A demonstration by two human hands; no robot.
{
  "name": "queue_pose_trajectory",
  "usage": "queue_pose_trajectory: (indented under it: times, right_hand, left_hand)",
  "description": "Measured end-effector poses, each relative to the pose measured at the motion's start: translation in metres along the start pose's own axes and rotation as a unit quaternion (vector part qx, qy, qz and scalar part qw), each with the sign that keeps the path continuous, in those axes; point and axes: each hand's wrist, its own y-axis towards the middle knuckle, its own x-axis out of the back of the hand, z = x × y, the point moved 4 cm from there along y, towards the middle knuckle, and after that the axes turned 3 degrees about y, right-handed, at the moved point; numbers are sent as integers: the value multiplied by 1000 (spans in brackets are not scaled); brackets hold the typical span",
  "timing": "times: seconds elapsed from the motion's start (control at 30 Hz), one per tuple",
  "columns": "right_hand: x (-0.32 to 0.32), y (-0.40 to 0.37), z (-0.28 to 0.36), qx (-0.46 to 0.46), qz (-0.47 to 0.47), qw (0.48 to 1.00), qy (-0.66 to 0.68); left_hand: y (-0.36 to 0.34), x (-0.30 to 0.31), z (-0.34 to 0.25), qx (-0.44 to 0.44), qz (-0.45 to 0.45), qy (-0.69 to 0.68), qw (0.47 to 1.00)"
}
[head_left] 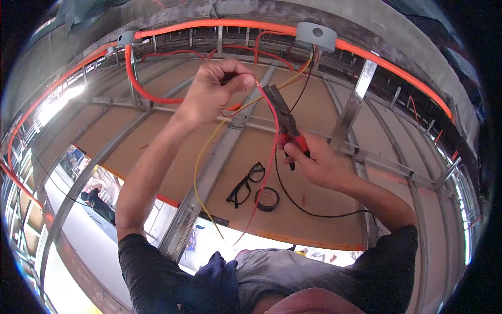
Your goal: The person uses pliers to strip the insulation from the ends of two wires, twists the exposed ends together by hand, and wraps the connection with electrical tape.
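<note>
My left hand (217,88) is raised at the upper middle, thumb and finger pinched on the end of a pinkish-red wire (275,137). In my right hand (316,161) is a pair of pliers (285,119) with red-and-black handles. Its dark jaws point up and left, right beside the wire near my left fingertips. The red wire hangs down past the pliers. A yellow wire (196,170) runs behind my left hand and dangles to the lower middle. From a grey junction box (316,34) comes a black wire (301,93) that passes behind the pliers.
Black-framed glasses (239,189) and a roll of black tape (267,209) lie on the brown panel (319,225). Metal studs (224,152) cross the panels. Orange conduit (219,23) arches overhead between boxes. At lower left, an opening shows a person (99,204) below.
</note>
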Motion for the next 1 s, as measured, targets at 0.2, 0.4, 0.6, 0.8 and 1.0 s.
queue_pose_trajectory:
  times: [0.2,0.4,0.6,0.8,1.0]
  right_hand:
    - [-9,5,1,-16,7,999,29]
    - [-14,9,-6,9,5,998,63]
    - [-12,9,3,12,-28,999,-28]
    - [-8,9,1,18,-40,987,-152]
    - [-3,10,2,51,-51,975,-212]
  left_hand:
    - [-1,-1,11,-9,-26,9,1000]
    - [-4,2,5,47,-1,49,998]
    - [-6,2,11,33,3,53,998]
    - [-9,4,18,43,-2,102,994]
    - [-14,0,21,51,-15,123,991]
